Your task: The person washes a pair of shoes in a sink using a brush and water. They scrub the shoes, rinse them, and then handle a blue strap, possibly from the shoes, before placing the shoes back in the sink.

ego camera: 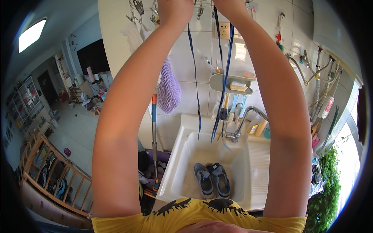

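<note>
My left hand and my right hand are raised at the top edge, their fingers cut off, so what they grip is hidden. Both are at a wire drying rack fitted with metal clips, one of them a hanging clip. Dark blue shoelaces hang down over the sink: one thin lace near my left hand, others by my right. Below, in the white sink, a pair of grey-blue shoes without visible laces stands side by side.
A chrome faucet arches over the sink's right side, beside a ribbed washboard. Brushes hang under a wall shelf. A purple chenille mitt and a mop pole are at left. Bottles stand behind the washboard.
</note>
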Available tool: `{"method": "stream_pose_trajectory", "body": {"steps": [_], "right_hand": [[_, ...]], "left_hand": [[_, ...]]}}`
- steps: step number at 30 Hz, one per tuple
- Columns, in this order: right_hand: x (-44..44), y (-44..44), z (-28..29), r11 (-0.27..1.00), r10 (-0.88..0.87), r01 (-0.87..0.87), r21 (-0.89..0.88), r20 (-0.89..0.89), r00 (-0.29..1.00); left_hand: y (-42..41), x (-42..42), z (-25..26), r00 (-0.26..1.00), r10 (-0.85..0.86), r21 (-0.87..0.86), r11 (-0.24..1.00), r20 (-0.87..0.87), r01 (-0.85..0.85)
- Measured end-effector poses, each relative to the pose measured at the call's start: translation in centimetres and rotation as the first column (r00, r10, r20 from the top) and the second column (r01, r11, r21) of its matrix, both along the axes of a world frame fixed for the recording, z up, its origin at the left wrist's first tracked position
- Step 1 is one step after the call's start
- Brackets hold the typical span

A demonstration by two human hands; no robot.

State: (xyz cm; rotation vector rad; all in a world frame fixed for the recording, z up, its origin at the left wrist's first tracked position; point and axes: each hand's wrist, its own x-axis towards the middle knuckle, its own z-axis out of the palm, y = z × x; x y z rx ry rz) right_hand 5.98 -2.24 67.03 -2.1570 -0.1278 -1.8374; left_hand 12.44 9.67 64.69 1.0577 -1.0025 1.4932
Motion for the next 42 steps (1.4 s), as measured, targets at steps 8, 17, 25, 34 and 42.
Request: {"method": "stream_pose_trajectory", "body": {"steps": [8, 17, 25, 34, 42], "right_hand": [[5.0, -3.5, 1.1, 0.946, -0.207, 0.146, -0.291, -0.193, 0.959], [-0.1, -0.1, -3.5, 0.655, 0.73, -0.467, 0.594, -0.337, 0.595], [-0.1, -1.1, -6.1, 0.449, 0.893, -0.606, 0.656, -0.317, 0.319], [0.0, -0.4, -5.9, 0.209, 0.964, -0.68, 0.703, -0.032, 0.263], [-0.3, -0.4, -5.8, 0.595, 0.783, -0.579, 0.557, -0.24, 0.574]], "left_hand": [[-0.6, 1.5, -0.6, 0.956, 0.254, 0.029, 0.967, -0.144, -0.253], [0.6, 1.3, -2.5, 0.985, 0.089, 0.159, 0.985, -0.15, -0.064], [0.7, -1.0, -6.4, 0.967, 0.241, 0.19, 0.956, -0.083, -0.222], [1.1, -0.6, -7.4, 0.881, -0.038, 0.32, 0.924, -0.472, 0.211], [1.9, 0.5, -5.6, 0.908, -0.036, 0.359, 0.911, -0.417, 0.201]]}}
